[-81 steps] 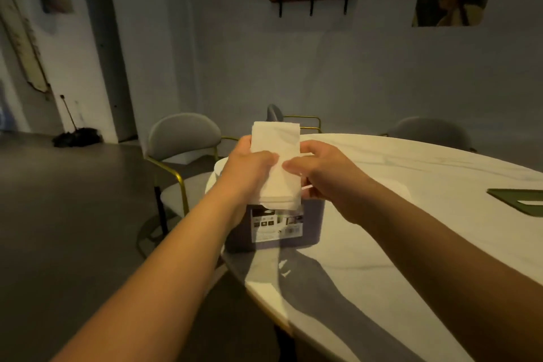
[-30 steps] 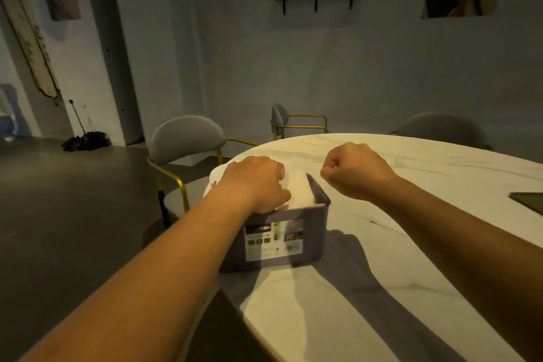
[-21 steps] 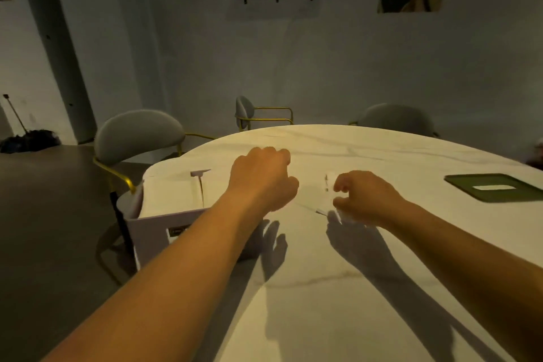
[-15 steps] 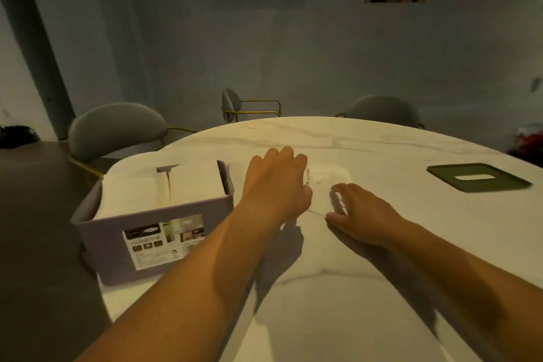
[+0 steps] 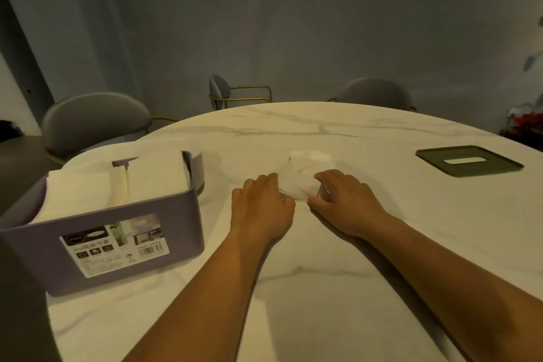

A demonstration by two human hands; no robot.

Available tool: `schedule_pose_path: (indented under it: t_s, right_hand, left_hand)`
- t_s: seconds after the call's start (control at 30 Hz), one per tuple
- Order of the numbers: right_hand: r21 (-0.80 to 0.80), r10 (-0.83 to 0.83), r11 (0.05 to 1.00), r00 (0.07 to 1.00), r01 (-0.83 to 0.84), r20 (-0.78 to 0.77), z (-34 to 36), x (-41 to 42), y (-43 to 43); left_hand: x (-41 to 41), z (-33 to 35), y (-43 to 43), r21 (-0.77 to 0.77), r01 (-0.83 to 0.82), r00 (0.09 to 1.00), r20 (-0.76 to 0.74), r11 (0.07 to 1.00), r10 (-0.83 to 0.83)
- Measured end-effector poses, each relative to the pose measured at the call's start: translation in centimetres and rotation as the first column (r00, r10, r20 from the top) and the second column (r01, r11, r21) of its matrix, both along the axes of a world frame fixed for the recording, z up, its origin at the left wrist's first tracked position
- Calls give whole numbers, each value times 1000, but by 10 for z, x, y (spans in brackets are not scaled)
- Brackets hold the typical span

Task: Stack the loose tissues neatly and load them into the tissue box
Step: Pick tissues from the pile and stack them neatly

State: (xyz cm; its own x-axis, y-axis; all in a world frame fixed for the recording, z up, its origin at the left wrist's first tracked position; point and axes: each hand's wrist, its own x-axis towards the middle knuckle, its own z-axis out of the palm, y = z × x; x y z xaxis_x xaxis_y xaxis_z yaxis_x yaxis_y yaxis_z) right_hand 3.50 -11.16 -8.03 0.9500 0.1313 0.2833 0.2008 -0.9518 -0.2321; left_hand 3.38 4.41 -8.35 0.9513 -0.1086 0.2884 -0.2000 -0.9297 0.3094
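A purple tissue box (image 5: 35, 247) with a printed label stands open at the table's left edge, packed with white tissues (image 5: 155, 176). To its right a small pile of loose white tissues (image 5: 308, 160) lies on the marble table (image 5: 323, 288). Both hands are at the pile's near edge. My left hand (image 5: 261, 209) has its fingers curled and pinches the near left corner. My right hand (image 5: 343, 203) grips the near right side with curled fingers. A thin, clear-looking edge stretches between the two hands. The pile's near part is hidden under my fingers.
A dark green box lid (image 5: 470, 160) with a slot lies flat at the table's right. Grey chairs with gold frames stand at the left (image 5: 94, 123) and behind the table (image 5: 373, 94). The table's left edge runs just beside the box.
Both hands left the box after pressing a tissue stack into it, moved right to the loose pile, and now take hold of its near edge. My view has swung right and down.
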Motion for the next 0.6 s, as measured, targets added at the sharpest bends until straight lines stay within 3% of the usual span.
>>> schedule_pose_path:
  t_s: [0.1,0.2,0.37,0.43,0.6]
  right_hand:
    - [25,14,1000,1000,-15,14,-3,-3,-1]
    - [87,30,996,999,-31,21,-7,-10,-4]
    - [332,117,934,991,-132,65,-7,-21,-9]
    - [461,146,875,988,-149,42,-3,-24,-11]
    - [542,71,835,995,-96,67,-1,-19,-16]
  left_hand:
    - [-5,1,-17,-117,15,1000,-14,993,-17]
    - [-14,7,-37,-374,-3,995,-91,928,-33]
    - [-23,9,-53,-696,-47,997,-80,716,-12]
    - [-26,11,-55,-824,-70,995,-98,563,-19]
    - [-24,15,-57,-932,-109,985,-148,346,-89]
